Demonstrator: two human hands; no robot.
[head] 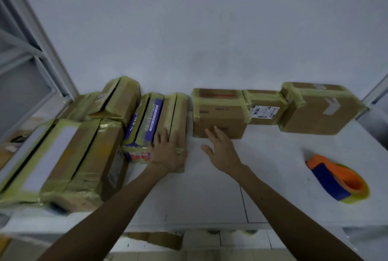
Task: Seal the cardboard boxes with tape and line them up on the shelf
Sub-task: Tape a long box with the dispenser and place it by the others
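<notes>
Lying flat on the white shelf [210, 193], the left hand [168, 152] presses straight fingers on the near end of a long brown cardboard box banded in yellowish tape [178, 113]. The right hand [223, 151], fingers spread and holding nothing, is at the front of a squat taped cardboard box [219, 122]; whether they touch is unclear. Well right of it lies an orange-and-blue tape dispenser [336, 176]. A purple-printed carton [147, 120] adjoins the long box, left of the left hand.

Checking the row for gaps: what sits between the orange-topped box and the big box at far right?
A smaller taped box with a white shipping label sits there, shown in the head view.
</notes>
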